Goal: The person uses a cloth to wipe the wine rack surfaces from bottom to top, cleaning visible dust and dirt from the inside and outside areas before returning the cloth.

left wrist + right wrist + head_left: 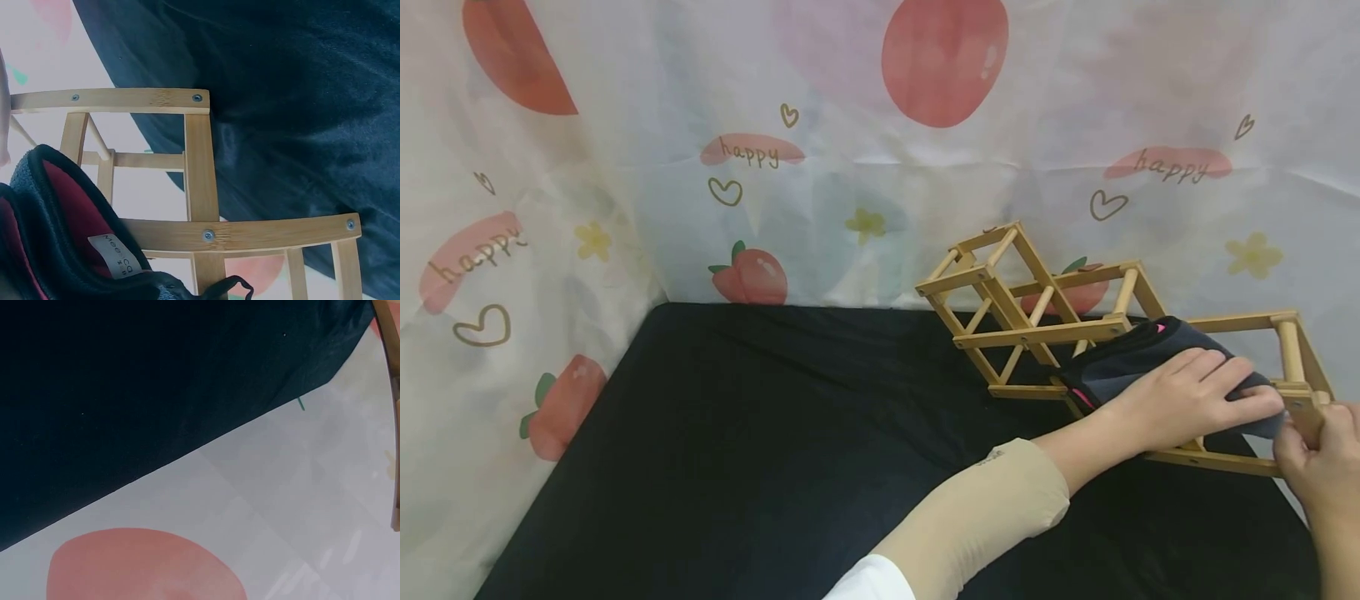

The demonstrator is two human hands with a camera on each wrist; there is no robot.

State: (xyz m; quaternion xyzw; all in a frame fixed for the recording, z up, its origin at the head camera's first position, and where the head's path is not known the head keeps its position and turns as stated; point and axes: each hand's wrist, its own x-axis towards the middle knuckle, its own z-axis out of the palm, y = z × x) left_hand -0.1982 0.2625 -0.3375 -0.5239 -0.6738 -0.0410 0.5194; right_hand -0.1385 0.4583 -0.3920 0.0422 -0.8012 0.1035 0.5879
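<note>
A folding wooden lattice rack (1041, 336) stands on the black-covered table at the right. My left hand (1187, 400) grips a dark navy fabric piece (1120, 360) with black edging, lying within the rack's frame. Its pink lining (72, 209), a white printed label (115, 255) and a thin dark loop show in the left wrist view; its exact kind is unclear. My right hand (1326, 467) holds the right end of the rack, thumb and fingers around the wood. In the right wrist view only a strip of rack (390, 347) appears, and the hand is out of sight.
A black cloth (737, 450) covers the table, spreading to the left of the rack. White curtains (835, 100) printed with fruit, hearts and "happy" hang behind and at the left. The rack's back is close to the rear curtain.
</note>
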